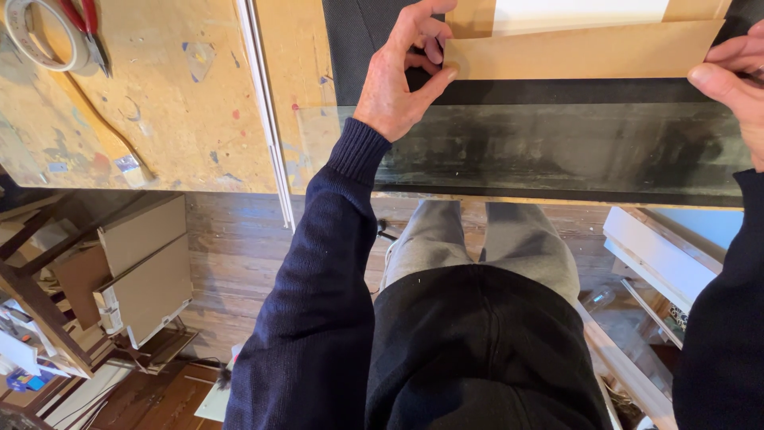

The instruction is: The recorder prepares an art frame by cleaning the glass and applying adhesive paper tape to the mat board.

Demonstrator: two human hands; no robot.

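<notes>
Two hands hold one brown paper strip [585, 49] on the far side of the table [183, 119]. At far left lie a tape roll [44, 36] and red pliers [86, 24]. The left hand [402, 76] pinches the strip's left end; the right hand [736, 80] grips its right end. A glass sheet [549, 147] lies nearer.

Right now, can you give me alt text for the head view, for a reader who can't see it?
Seen from above, the left hand and right hand pinch the two ends of a brown paper strip lying across a dark board. A glass pane lies nearer the person on a paint-spattered wooden table; a tape roll sits far left.
</notes>
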